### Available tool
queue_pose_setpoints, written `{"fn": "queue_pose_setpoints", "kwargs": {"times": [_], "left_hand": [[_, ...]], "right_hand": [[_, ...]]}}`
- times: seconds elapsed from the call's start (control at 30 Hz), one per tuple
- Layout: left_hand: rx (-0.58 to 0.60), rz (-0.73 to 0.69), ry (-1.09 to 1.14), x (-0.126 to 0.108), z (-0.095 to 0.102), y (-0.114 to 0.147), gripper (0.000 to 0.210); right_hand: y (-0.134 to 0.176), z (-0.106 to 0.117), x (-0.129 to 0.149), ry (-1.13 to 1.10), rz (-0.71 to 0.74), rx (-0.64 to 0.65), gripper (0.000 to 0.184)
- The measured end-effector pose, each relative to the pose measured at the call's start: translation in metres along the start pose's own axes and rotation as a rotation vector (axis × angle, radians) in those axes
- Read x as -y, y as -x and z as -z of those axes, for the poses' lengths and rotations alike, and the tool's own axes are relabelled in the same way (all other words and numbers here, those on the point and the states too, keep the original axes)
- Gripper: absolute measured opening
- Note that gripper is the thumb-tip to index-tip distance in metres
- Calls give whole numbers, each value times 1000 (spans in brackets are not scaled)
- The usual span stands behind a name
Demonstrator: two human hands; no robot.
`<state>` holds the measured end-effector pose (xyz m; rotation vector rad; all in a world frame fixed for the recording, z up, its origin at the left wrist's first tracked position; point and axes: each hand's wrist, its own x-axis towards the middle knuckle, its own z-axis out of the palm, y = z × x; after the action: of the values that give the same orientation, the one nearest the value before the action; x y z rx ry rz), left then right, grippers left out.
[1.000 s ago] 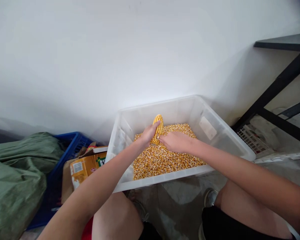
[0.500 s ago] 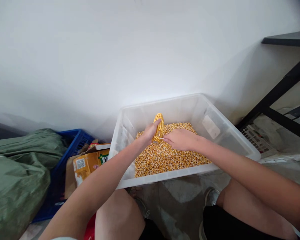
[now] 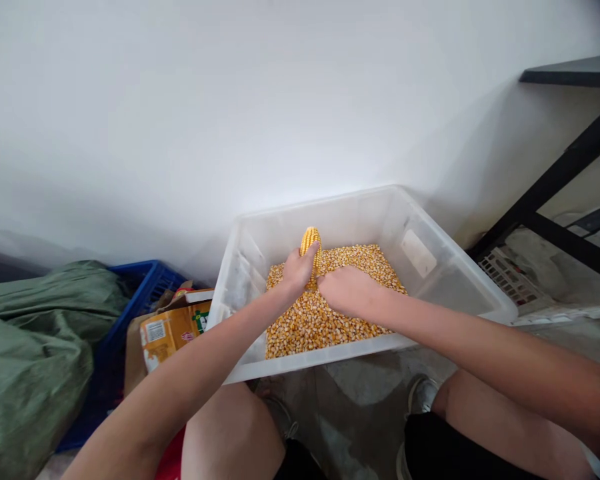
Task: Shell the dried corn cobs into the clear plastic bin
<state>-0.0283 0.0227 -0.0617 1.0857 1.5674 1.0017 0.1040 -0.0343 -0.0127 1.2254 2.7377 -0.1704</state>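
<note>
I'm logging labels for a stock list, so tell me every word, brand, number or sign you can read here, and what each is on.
No text reads clearly.
Orange-yellow package: pale lettering on its green patch, too small to read.
Same package: barcode, any digits too small to read.
Same package: small reddish mark, too blurred to read.
Translucent bin: pale patch on its right wall, no writing can be made out.

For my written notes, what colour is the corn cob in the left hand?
The corn cob is yellow; it shows best in the head view.
</note>
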Motion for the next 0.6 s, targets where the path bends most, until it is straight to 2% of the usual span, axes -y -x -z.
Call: {"fn": "queue_pose_setpoints", "kwargs": {"times": [0.1, 0.27, 0.47, 0.53, 0.6], "left_hand": [[56, 42, 55, -6, 0, 2, 51], [189, 235, 97, -12, 4, 1, 56], [447, 382, 300, -7, 6, -8, 54], [411, 365, 316, -5, 7, -11, 52], [321, 305, 304, -4, 8, -13, 52]], "right_hand": [[-1, -3, -7, -24, 17, -16, 28], [-2, -6, -17, -58, 38, -29, 27], [-7, -11, -29, -137, 38, -37, 32], [-7, -10, -32, -156, 33, -53, 35], [-5, -8, -35, -164, 48, -66, 36]]}}
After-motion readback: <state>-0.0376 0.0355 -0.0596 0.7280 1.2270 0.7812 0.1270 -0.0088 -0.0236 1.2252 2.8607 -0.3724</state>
